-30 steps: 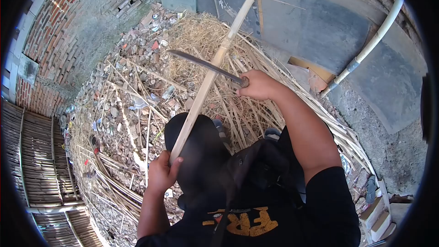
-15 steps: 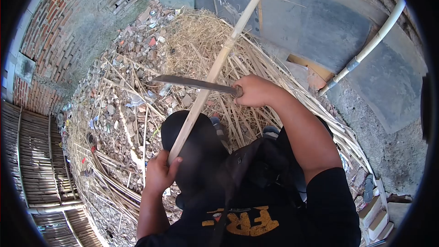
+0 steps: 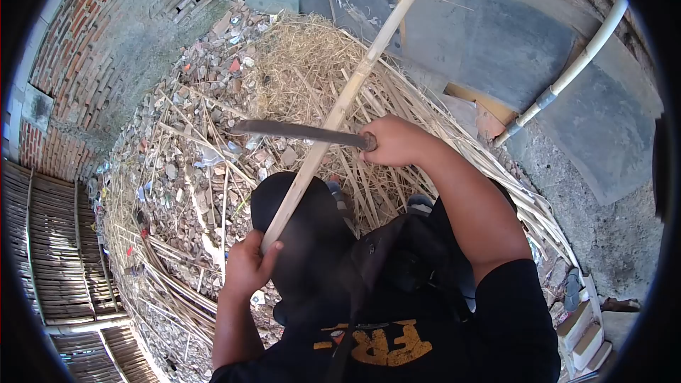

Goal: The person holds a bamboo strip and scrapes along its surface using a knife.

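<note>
My left hand (image 3: 248, 262) is closed around the lower end of a long, pale split bamboo strip (image 3: 347, 93). The strip slants up and away to the right, and a node shows partway along it. In my right hand (image 3: 394, 140) is the handle of a machete (image 3: 298, 130), with the fingers wrapped round it. Its dark blade points left and lies across the strip around the middle. Whether the edge bites into the bamboo, I cannot tell. The cap's brim (image 3: 284, 202) hides part of the ground below the strip.
Bamboo strips (image 3: 404, 103) lie in a heap at my feet and to the right. Straw-like shavings (image 3: 305, 64) and broken rubble (image 3: 206, 191) cover the ground. Around stand a brick wall (image 3: 85, 64), grey panels (image 3: 482, 35), a leaning pipe (image 3: 567, 78) and a bamboo-slat structure (image 3: 60, 241).
The machete blade has tilted so that more of its flat shows, and its tip sits slightly further left. The strip's far end has shifted a little right. Both hands keep their hold.
</note>
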`<action>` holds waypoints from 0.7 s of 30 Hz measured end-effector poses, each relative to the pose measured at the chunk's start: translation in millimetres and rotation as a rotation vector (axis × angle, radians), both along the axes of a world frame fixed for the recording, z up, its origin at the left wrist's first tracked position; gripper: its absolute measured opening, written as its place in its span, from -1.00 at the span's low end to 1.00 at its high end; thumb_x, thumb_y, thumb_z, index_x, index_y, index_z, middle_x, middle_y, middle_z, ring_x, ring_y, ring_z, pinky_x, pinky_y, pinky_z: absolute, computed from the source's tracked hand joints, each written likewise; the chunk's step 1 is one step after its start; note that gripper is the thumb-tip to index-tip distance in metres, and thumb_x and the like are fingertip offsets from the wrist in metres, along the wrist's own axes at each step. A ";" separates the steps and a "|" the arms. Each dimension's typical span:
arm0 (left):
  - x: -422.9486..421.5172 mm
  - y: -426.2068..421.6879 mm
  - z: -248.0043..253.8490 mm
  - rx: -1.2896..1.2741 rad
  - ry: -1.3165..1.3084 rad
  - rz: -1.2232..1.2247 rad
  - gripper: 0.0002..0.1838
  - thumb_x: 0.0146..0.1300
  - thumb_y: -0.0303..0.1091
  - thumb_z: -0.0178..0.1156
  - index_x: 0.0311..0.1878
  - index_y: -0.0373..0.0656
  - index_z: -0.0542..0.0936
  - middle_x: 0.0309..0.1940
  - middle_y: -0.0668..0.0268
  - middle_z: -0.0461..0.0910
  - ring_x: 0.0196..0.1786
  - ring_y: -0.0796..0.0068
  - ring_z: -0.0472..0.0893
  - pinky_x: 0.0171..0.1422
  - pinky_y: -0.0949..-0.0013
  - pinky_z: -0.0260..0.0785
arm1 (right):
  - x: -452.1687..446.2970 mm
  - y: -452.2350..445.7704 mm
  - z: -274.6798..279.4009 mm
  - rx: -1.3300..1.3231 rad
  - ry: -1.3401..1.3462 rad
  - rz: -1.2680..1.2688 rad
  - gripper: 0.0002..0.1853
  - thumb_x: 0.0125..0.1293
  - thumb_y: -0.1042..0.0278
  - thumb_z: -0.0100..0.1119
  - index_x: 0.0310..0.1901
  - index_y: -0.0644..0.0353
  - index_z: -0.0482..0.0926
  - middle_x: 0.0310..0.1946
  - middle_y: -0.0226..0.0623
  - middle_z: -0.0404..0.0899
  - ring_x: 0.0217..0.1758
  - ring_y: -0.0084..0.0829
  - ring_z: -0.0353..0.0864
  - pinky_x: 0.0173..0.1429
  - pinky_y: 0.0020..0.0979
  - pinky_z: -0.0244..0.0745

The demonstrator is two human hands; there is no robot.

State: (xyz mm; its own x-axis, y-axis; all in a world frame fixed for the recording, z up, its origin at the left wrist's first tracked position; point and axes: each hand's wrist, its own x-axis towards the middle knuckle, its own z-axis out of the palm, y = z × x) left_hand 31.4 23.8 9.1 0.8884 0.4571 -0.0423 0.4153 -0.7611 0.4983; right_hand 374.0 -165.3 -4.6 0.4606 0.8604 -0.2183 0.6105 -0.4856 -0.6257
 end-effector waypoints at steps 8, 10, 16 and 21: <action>3.2 4.5 -1.3 -0.040 0.002 -0.005 -0.60 0.37 -0.14 0.41 -0.39 -0.22 0.48 -0.71 0.12 0.48 -0.66 0.18 0.54 -0.50 0.19 0.34 | 44.4 -7.9 -47.6 0.094 0.019 -0.157 -0.64 0.19 0.09 0.44 -0.08 0.16 0.74 -0.23 -0.08 0.76 -0.07 -0.12 0.77 0.03 -0.15 0.60; 3.5 3.0 1.9 0.005 -0.012 -0.007 -0.60 0.37 -0.15 0.42 -0.39 -0.22 0.48 -0.72 0.13 0.47 -0.67 0.25 0.52 -0.50 0.22 0.33 | 47.0 -6.2 -29.2 0.034 0.043 -0.199 -0.60 0.23 0.08 0.44 -0.03 0.21 0.73 -0.15 -0.03 0.76 0.00 -0.09 0.76 0.12 -0.17 0.59; 3.3 2.7 -4.0 -0.058 -0.005 0.027 -0.61 0.36 -0.18 0.41 -0.40 -0.22 0.48 -0.70 0.14 0.48 -0.66 0.29 0.51 -0.49 0.23 0.33 | 5.0 1.3 -6.4 0.037 -0.080 0.039 -0.70 0.21 0.10 0.44 -0.09 0.05 0.73 -0.32 -0.13 0.74 -0.21 -0.05 0.73 -0.10 -0.08 0.58; 8.7 3.8 3.5 -0.080 0.025 0.023 -0.59 0.36 -0.14 0.42 -0.42 -0.21 0.48 -0.70 0.12 0.49 -0.66 0.23 0.52 -0.49 0.22 0.35 | 11.1 2.4 -6.5 -0.005 -0.010 0.047 -0.66 0.19 0.13 0.44 -0.06 0.11 0.74 -0.25 -0.06 0.75 -0.10 -0.07 0.76 0.02 -0.07 0.61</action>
